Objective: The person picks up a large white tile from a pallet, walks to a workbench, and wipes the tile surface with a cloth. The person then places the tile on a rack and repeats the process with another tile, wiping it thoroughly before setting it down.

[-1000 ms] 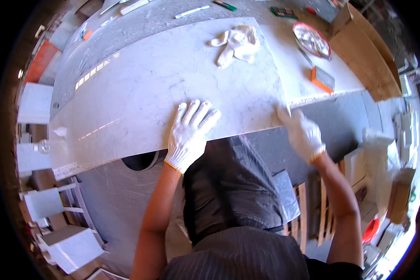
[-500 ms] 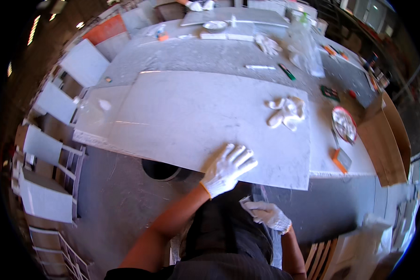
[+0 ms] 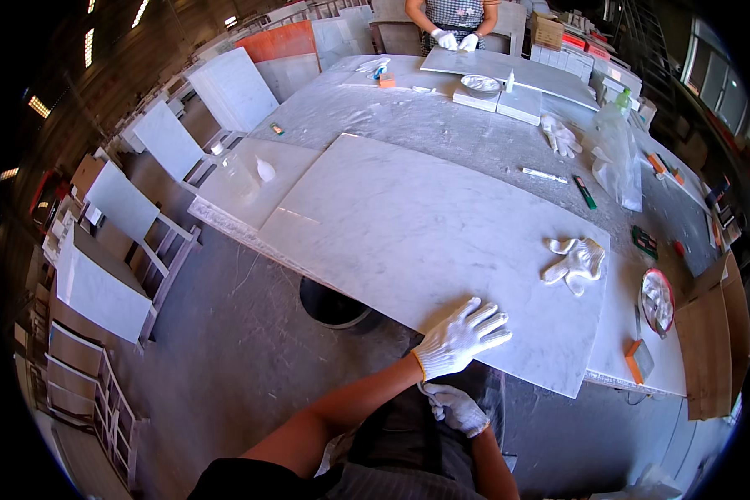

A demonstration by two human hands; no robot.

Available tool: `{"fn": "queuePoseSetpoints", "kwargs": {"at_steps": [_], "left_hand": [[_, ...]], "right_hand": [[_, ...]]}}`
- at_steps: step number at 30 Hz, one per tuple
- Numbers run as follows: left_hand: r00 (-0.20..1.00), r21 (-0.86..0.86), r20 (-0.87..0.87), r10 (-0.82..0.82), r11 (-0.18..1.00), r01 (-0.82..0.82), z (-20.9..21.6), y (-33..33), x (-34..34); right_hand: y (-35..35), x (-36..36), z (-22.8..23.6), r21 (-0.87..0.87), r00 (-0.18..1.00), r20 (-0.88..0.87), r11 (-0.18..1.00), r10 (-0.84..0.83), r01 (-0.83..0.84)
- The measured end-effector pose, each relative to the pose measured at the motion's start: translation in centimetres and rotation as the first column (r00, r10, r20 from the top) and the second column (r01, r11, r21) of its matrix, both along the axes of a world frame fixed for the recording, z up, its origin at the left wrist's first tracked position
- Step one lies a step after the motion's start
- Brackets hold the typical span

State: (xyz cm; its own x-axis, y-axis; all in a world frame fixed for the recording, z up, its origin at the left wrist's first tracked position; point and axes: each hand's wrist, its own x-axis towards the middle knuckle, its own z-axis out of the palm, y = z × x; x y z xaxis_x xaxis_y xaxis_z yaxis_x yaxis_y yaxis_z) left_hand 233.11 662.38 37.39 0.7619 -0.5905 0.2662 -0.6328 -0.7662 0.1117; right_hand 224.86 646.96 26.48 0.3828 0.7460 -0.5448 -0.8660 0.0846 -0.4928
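A large pale grey-veined marble slab (image 3: 417, 225) lies on the worktable before me. My left hand (image 3: 462, 337), in a white knit glove, rests palm down at its near edge with fingers spread. Below the left wrist and close to my body is my right hand (image 3: 458, 410), also gloved. Its fingers are curled, and whatever they may hold is hidden. A loose white glove (image 3: 575, 263) sits on the slab's right part.
A red-rimmed bowl (image 3: 658, 302), an orange-sided block (image 3: 639, 362) and a cardboard box (image 3: 708, 342) are at the right. Across the table a co-worker's gloved hands (image 3: 457, 40) are over another slab (image 3: 508, 73). A black bucket (image 3: 333, 302) stands beneath the near edge.
The view has swung left, so the table appears shifted right and tilted. My left hand stays on the slab's edge. My right hand has come closer to the left wrist; the flat piece it held no longer shows.
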Motion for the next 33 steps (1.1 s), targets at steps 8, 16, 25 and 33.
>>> {"fn": "queuePoseSetpoints", "kwargs": {"at_steps": [8,16,25,33], "left_hand": [[0.999,-0.026,0.035,-0.008,1.0,0.009,-0.3,-0.2,0.2],[1.0,-0.003,-0.001,0.005,1.0,-0.005,-0.2,-0.1,0.1],[1.0,0.014,0.012,0.01,1.0,-0.01,-0.1,-0.1,0.0],[1.0,0.092,0.004,0.019,0.996,-0.019,0.4,-0.3,0.0]], "right_hand": [[0.1,0.0,-0.4,-0.004,0.999,0.005,0.999,-0.041,0.041],[0.4,-0.1,-0.1,0.032,0.999,0.014,0.998,-0.05,0.049],[0.4,-0.3,-0.9,0.058,0.997,0.052,0.997,-0.06,0.057],[0.2,-0.4,-1.0,0.077,0.996,0.048,0.994,-0.079,0.075]]}}
